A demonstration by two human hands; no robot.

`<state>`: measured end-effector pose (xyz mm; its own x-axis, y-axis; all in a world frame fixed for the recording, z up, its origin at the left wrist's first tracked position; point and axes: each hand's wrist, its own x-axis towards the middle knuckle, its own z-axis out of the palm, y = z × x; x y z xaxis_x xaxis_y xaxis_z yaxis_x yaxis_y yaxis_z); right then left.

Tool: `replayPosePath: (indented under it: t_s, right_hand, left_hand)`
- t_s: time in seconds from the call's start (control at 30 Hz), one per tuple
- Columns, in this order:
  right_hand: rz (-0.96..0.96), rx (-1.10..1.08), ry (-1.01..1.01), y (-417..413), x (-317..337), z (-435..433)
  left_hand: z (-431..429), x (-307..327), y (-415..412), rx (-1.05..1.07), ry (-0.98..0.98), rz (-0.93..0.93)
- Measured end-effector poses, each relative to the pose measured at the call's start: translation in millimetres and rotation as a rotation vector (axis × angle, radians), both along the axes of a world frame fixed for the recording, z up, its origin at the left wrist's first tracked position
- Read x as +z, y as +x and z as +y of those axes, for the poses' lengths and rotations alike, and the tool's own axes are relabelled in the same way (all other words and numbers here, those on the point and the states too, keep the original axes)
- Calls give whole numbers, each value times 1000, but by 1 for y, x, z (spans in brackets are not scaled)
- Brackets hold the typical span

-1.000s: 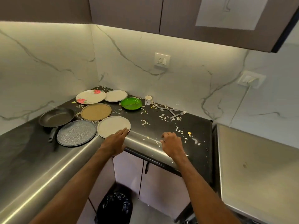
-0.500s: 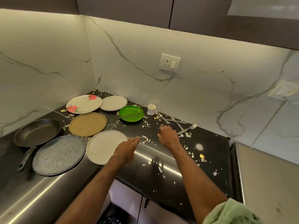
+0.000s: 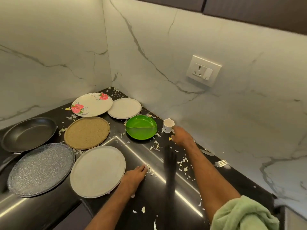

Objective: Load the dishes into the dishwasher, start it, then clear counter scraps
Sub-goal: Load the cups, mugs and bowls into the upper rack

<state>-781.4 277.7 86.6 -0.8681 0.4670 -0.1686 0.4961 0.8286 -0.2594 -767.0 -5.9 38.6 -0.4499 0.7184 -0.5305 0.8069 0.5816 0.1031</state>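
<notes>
Cup: right hand has reached it, grip unclear. Left hand flat, loose, beside near plate. Nothing loaded yet; cup likely first.

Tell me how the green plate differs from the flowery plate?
The green plate is plain green; the flowery plate is white with pink flowers. The green plate has a dividing ridge; the flowery plate has none. The green plate looks smaller than the flowery plate. Both are round and lie flat.

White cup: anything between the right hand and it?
Nothing visible. The right hand is right beside the white cup, no object in the gap. The green plate sits on the cup's other side; scraps lie on the counter below.
</notes>
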Motion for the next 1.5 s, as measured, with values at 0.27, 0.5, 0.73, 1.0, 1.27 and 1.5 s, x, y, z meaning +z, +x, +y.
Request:
replayPosePath:
  t_s: [0.27, 0.5, 0.73, 1.0, 1.27, 1.5]
  right_hand:
    - [-46, 102, -34, -76, -31, 21]
    - [-32, 30, -50, -44, -59, -3]
    - [-17, 13, -33, 58, -56, -86]
    - [62, -139, -31, 180, -74, -172]
    - [307, -110, 156, 233, -61, -214]
    - [689, -86, 162, 261, -42, -287]
  left_hand:
    - [13, -8, 13, 69, -8, 22]
    - [10, -2, 6, 104, 9, -18]
    - [6, 4, 15, 124, 21, 4]
    - [-25, -2, 24, 113, 101, -24]
    - [-45, -1, 59, 389, 618, -193]
    - [-70, 35, 130, 966, 742, -1317]
